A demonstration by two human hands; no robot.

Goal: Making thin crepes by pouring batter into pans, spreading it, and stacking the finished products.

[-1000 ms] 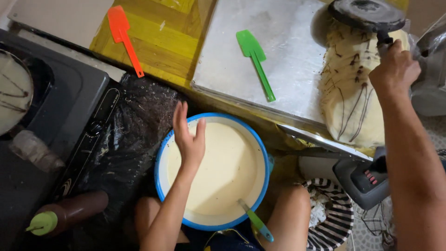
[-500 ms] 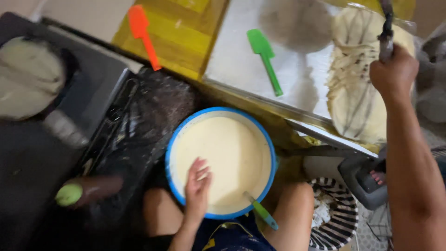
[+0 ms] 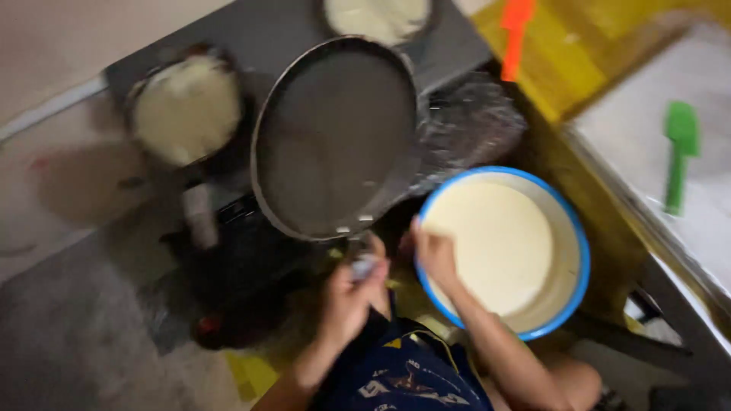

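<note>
My left hand (image 3: 352, 293) is closed around the handle of a dark, empty round pan (image 3: 335, 137), held tilted above the edge of a black stove (image 3: 266, 38). My right hand (image 3: 434, 255) touches the left rim of a blue-rimmed bowl (image 3: 580, 251) full of pale batter, just right of the pan handle. Motion blur hides whether its fingers grip the rim. My dark blue shirt (image 3: 403, 373) shows between my arms.
Two more pans with pale batter sit on the stove, one at the left (image 3: 186, 110) and one at the top (image 3: 377, 15). An orange spatula (image 3: 518, 30) lies on a yellow surface. A green spatula (image 3: 678, 152) lies on a metal tray (image 3: 632, 114) at the right.
The view has swung left toward the stove. The pan held over the tray at the right is now left of the bowl, in my left hand. My right hand has come to the bowl's rim.
</note>
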